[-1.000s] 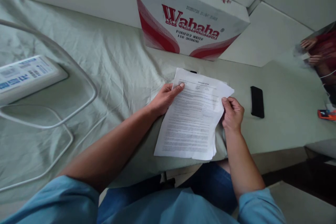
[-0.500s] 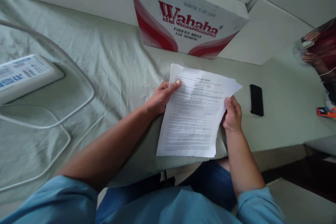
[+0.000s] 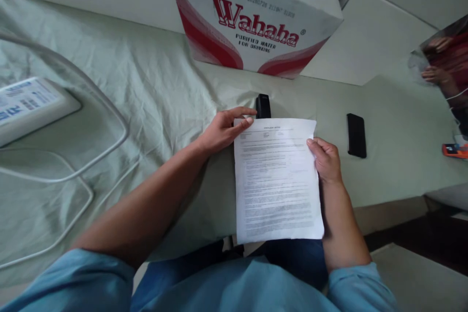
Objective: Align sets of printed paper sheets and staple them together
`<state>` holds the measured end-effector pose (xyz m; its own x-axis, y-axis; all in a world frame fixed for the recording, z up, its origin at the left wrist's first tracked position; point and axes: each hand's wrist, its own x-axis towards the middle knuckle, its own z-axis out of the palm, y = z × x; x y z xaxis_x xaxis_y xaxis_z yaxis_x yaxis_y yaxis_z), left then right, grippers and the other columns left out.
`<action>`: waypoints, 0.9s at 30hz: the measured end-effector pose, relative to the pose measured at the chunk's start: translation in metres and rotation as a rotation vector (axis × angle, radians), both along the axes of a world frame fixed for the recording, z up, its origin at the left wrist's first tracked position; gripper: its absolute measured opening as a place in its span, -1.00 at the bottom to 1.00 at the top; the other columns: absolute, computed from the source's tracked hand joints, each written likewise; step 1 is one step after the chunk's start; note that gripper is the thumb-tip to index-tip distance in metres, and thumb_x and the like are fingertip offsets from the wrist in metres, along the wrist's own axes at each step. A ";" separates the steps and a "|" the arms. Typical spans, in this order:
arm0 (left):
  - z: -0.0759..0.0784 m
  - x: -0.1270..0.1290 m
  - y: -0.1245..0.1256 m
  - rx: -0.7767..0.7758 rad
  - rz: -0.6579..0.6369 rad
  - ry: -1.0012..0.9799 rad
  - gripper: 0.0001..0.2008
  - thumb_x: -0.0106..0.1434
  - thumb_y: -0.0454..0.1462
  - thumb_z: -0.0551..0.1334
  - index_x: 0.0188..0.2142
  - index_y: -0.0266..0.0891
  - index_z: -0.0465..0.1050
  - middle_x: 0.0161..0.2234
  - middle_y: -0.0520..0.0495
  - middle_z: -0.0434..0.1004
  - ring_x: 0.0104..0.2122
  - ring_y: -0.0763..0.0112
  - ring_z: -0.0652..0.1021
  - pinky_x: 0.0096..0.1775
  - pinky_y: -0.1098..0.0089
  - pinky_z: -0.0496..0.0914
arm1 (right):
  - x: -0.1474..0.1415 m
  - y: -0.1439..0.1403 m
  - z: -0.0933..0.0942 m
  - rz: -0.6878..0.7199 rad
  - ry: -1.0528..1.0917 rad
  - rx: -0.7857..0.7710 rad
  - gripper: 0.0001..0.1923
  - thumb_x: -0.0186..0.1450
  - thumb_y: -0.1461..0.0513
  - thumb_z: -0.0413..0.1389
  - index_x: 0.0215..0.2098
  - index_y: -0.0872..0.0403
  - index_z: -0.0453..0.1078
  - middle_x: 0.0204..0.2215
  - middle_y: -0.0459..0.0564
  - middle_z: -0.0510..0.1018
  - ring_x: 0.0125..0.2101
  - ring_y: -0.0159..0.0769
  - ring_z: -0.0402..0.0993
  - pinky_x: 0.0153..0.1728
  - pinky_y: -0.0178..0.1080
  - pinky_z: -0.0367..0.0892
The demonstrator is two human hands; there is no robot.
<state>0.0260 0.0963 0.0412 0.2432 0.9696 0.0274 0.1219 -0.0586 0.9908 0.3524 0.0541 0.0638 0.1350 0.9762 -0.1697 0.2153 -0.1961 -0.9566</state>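
Observation:
A printed paper sheet, headed by a short title line, lies tilted over the front edge of the cloth-covered table. My left hand pinches its top left corner, thumb on the face and the other fingers partly hidden. That hand's forefinger stretches to a black object, apparently a stapler, just beyond the top edge. Whether the finger touches it I cannot tell. On the right side, my right hand grips the upper edge between thumb and fingers. The sheet covers the black object's near end.
A Wahaha water carton stands against the back panel. A black phone lies to the right. At left are a white boxy device and a looping white cable. Another person's hands and an orange item show far right.
The paper has come down towards me and straightened; the stray corner at its upper right no longer shows. The black object has come into view, and my left forefinger has extended towards it.

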 end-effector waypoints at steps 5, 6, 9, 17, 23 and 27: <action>0.002 0.000 0.002 0.135 -0.072 0.274 -0.58 0.45 -0.02 0.20 -0.09 -0.25 0.74 -0.18 -0.13 0.81 -0.22 0.23 0.71 -0.10 0.32 0.54 | 0.003 0.001 0.004 0.065 0.025 -0.165 -0.48 0.09 -0.16 0.51 -0.54 0.02 0.47 -0.60 -0.16 0.39 -0.54 -0.38 0.18 -0.48 -0.25 0.08; 0.002 0.001 0.002 0.134 -0.077 0.309 -0.59 0.44 -0.05 0.18 -0.11 -0.25 0.74 -0.21 -0.11 0.80 -0.24 0.24 0.71 -0.11 0.32 0.54 | 0.003 0.001 0.004 0.097 0.020 -0.192 -0.48 0.08 -0.16 0.51 -0.54 0.03 0.47 -0.59 -0.15 0.40 -0.53 -0.37 0.20 -0.47 -0.25 0.11; 0.003 0.001 0.004 0.126 -0.084 0.392 -0.59 0.40 -0.07 0.16 -0.13 -0.24 0.75 -0.25 -0.11 0.80 -0.28 0.24 0.70 -0.16 0.31 0.51 | 0.005 0.002 0.000 0.180 -0.010 -0.197 -0.48 0.13 -0.16 0.50 -0.52 0.03 0.48 -0.55 -0.13 0.45 -0.48 -0.35 0.25 -0.42 -0.25 0.17; 0.004 -0.002 0.006 0.161 -0.206 0.430 -0.61 0.38 -0.11 0.15 -0.17 -0.22 0.75 -0.25 -0.10 0.79 -0.29 0.26 0.70 -0.11 0.29 0.52 | 0.006 0.008 -0.012 0.096 -0.071 -0.010 -0.47 0.25 -0.14 0.42 -0.54 0.01 0.36 -0.58 -0.19 0.31 -0.48 -0.39 0.15 -0.42 -0.26 0.12; 0.011 -0.003 0.005 0.094 -0.295 0.426 -0.66 0.36 -0.15 0.21 -0.16 -0.19 0.78 -0.26 -0.03 0.80 -0.30 0.29 0.70 -0.10 0.33 0.53 | 0.006 0.010 -0.009 0.204 -0.189 -0.207 -0.50 0.16 -0.19 0.39 -0.50 0.01 0.42 -0.60 -0.17 0.34 -0.55 -0.39 0.17 -0.54 -0.27 0.08; 0.009 0.005 0.006 0.061 -0.128 0.525 -0.68 0.33 -0.22 0.27 -0.07 -0.19 0.79 -0.26 -0.07 0.79 -0.31 0.28 0.68 -0.11 0.31 0.52 | 0.009 0.013 -0.015 0.174 -0.241 -0.203 -0.53 0.18 -0.18 0.34 -0.47 0.01 0.43 -0.58 -0.16 0.37 -0.54 -0.39 0.17 -0.54 -0.28 0.08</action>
<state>0.0308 0.1018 0.0502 0.3554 0.9318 -0.0740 0.5877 -0.1612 0.7928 0.3609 0.0670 0.0487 0.0292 0.9377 -0.3463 0.4768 -0.3176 -0.8197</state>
